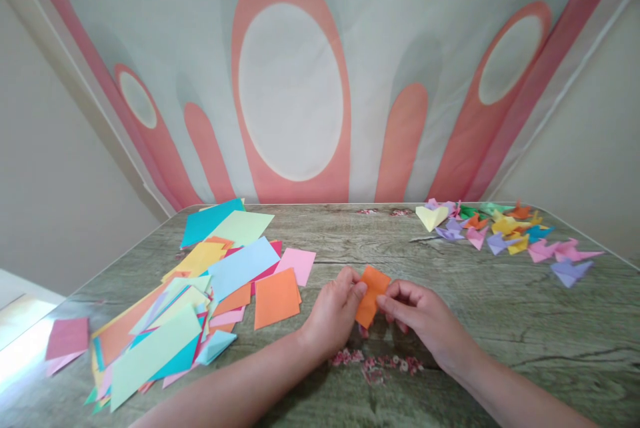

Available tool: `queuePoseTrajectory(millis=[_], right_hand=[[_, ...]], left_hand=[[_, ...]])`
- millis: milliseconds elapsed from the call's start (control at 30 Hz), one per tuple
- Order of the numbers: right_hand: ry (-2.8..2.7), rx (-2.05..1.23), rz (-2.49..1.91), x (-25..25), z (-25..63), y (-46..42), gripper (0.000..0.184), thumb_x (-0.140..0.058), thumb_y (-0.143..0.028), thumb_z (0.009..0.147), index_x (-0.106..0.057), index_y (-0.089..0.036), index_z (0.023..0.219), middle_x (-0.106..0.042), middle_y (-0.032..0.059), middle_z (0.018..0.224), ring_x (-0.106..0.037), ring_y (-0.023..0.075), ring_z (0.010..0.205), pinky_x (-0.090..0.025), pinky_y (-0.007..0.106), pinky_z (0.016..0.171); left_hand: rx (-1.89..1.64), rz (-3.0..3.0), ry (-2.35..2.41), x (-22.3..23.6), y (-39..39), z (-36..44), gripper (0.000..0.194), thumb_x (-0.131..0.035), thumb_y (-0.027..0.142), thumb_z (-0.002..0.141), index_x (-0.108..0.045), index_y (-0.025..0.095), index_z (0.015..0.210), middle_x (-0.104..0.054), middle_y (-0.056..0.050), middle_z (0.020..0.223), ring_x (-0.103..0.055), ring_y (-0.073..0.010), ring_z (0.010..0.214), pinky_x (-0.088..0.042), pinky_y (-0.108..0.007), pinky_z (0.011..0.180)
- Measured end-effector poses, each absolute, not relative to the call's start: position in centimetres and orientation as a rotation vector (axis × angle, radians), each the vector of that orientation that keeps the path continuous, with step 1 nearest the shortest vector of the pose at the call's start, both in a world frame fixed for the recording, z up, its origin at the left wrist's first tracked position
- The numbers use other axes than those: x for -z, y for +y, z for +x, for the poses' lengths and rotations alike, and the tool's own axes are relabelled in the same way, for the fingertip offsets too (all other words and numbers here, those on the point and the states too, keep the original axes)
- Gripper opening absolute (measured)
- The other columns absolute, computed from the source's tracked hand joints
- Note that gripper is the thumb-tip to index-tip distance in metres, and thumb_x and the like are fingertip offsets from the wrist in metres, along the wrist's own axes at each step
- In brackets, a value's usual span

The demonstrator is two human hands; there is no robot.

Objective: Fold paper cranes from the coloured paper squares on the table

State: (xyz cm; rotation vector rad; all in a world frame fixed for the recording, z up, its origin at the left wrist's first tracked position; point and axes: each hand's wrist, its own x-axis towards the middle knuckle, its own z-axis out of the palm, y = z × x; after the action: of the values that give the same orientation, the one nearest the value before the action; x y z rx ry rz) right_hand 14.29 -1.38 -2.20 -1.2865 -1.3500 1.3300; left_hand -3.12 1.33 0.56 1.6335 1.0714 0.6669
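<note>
Plainly, both hands' fingers pinch orange paper — woodgrain table below (patterned backdrop beyond).

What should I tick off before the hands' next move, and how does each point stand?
1. Left hand gripping the orange paper: ok, it holds the left side.
2. Right hand on the same paper: ok, its fingertips are at the right edge.
3. Loose sheets in a neat stack: not ok, they overlap at mixed angles.
4. Folded shapes apart from both hands: ok, they sit toward the table's far right.
5. Back of the orange paper: cannot tell, it faces away from the camera.
</note>
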Motion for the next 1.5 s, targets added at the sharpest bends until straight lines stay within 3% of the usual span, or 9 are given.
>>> queuePoseTrajectory(millis=[267, 700, 833, 900, 1167, 1500], right_hand=[[-1.239, -1.397, -1.216, 2.2, 14.2, -1.2, 0.033, -0.066, -0.048, 0.078, -0.055, -0.018, 0.073, -0.053, -0.0053, 0.061, -0.041, 0.0078, 0.049, -0.031, 0.021, 0.047], [-0.985, -1.282, -1.189, 0.9, 15.7, -0.6, 0.034, -0.067, -0.05, 0.077, -0.058, -0.017, 0.08, -0.055, -0.0014, 0.065, -0.046, 0.0099, 0.053, -0.035, 0.022, 0.047], [-1.142, -1.389, -1.222, 1.1, 15.2, -0.9, 0.038, -0.066, -0.053, 0.077, -0.059, -0.018, 0.087, -0.058, -0.0012, 0.067, -0.048, 0.0105, 0.053, -0.033, 0.02, 0.043], [-1.309, -1.357, -1.29, 1.3, 14.7, -1.2, 0.035, -0.062, -0.053, 0.08, -0.059, -0.018, 0.079, -0.056, -0.003, 0.062, -0.044, 0.0088, 0.049, -0.032, 0.021, 0.044], [-1.449, -1.188, -1.418, 1.4, 14.5, -1.5, 0.033, -0.057, -0.05, 0.084, -0.06, -0.019, 0.074, -0.058, -0.004, 0.06, -0.047, 0.0102, 0.049, -0.034, 0.022, 0.047], [-1.434, -1.299, -1.366, 1.4, 13.7, -1.6, 0.028, -0.06, -0.044, 0.082, -0.058, -0.018, 0.073, -0.059, -0.0032, 0.059, -0.043, 0.0078, 0.046, -0.03, 0.02, 0.043]], left_hand=[[-0.646, 1.612, 1.035, -0.7, 1.5, -3.2, 0.026, -0.039, 0.047, 0.093, -0.039, 0.022, 0.086, -0.058, 0.002, 0.065, -0.059, -0.0155, 0.051, -0.05, -0.026, 0.044], [-0.591, 1.613, 1.074, -0.4, 1.7, -3.5, 0.029, -0.038, 0.05, 0.093, -0.04, 0.022, 0.088, -0.059, 0.003, 0.062, -0.06, -0.0149, 0.047, -0.042, -0.023, 0.044], [-0.654, 1.637, 1.083, -0.7, 1.6, -3.3, 0.026, -0.036, 0.047, 0.094, -0.04, 0.022, 0.088, -0.06, 0.002, 0.063, -0.061, -0.0162, 0.049, -0.044, -0.025, 0.047], [-0.665, 1.685, 1.079, -0.9, 1.5, -3.2, 0.024, -0.035, 0.043, 0.095, -0.04, 0.022, 0.087, -0.06, 0.002, 0.062, -0.06, -0.0157, 0.05, -0.044, -0.025, 0.049], [-0.719, 1.91, 1.153, -0.2, 1.9, -3.5, 0.028, -0.043, 0.039, 0.093, -0.049, 0.018, 0.074, -0.044, 0.005, 0.06, -0.042, -0.0107, 0.056, -0.028, -0.022, 0.053], [-0.837, 1.854, 1.175, -0.2, 1.6, -3.3, 0.029, -0.042, 0.038, 0.093, -0.048, 0.017, 0.073, -0.041, 0.005, 0.061, -0.036, -0.0097, 0.057, -0.025, -0.021, 0.053]])
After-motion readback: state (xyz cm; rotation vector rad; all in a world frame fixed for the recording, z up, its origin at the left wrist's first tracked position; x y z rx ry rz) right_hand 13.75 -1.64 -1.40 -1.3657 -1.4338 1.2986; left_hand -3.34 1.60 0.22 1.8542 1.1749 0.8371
